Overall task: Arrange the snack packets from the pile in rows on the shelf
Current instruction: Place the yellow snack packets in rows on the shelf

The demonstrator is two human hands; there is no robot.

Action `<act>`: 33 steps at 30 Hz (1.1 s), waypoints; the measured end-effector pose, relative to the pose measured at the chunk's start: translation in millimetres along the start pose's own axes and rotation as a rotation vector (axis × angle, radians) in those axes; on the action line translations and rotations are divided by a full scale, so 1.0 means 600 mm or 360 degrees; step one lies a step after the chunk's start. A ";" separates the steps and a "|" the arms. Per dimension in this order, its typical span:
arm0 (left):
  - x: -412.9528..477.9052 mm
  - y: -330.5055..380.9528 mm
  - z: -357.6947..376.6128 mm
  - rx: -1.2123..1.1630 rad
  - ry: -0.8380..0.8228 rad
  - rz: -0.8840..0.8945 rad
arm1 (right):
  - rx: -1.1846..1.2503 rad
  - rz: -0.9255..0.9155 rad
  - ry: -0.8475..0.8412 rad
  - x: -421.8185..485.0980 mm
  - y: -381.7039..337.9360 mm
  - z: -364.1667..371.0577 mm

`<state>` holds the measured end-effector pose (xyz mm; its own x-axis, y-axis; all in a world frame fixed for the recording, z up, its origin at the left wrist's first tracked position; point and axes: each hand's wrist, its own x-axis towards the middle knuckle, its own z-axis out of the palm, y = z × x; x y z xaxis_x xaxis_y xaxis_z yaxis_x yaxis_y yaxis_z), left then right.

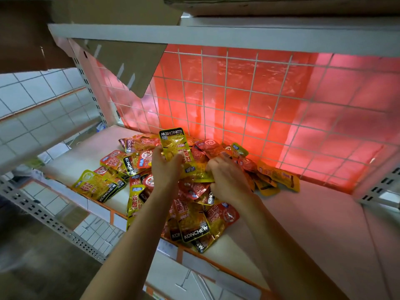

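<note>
A pile of several yellow and red snack packets (190, 215) lies in a heap on the white shelf (303, 224), from its back mesh to its front edge. My left hand (165, 167) holds one yellow packet (174, 144) upright above the pile, fingers curled round its lower end. My right hand (227, 178) grips another yellow packet (200, 175) on top of the heap. Loose yellow packets (97, 185) lie at the pile's left, and others (279, 176) at its right by the mesh.
A white wire mesh (249, 92) with red plastic behind it closes the shelf's back. An upper shelf board (216, 34) hangs overhead, with a cardboard flap (127, 61) drooping at left. Perforated uprights (381, 187) stand at the sides. The shelf's right half is bare.
</note>
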<state>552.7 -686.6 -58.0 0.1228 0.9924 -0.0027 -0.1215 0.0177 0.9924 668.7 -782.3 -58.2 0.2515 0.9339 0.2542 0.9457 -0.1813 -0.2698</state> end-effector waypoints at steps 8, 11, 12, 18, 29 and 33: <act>-0.027 -0.007 0.044 -0.0037 -0.0177 0.0112 | 0.0270 0.0208 -0.0225 -0.049 0.061 -0.033; -0.042 -0.005 0.073 -0.0123 -0.0280 0.0151 | 0.0364 0.0248 -0.0202 -0.078 0.091 -0.047; -0.048 -0.005 0.084 -0.0133 -0.0291 0.0143 | 0.0403 0.0283 -0.0146 -0.089 0.101 -0.051; -0.096 -0.022 0.156 -0.0220 -0.0417 0.0058 | 0.0585 0.0787 0.0149 -0.165 0.169 -0.071; -0.240 -0.045 0.281 -0.0393 -0.0678 -0.0369 | 0.1270 0.1290 0.0433 -0.321 0.290 -0.131; -0.304 -0.059 0.318 -0.0327 -0.0763 -0.0428 | 0.1279 0.1387 0.0530 -0.373 0.318 -0.151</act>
<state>722.6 -891.6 -69.0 0.6016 0.7850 -0.1477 -0.2069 0.3317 0.9204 811.6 -1053.8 -82.3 0.8867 0.4503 -0.1045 0.0697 -0.3537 -0.9327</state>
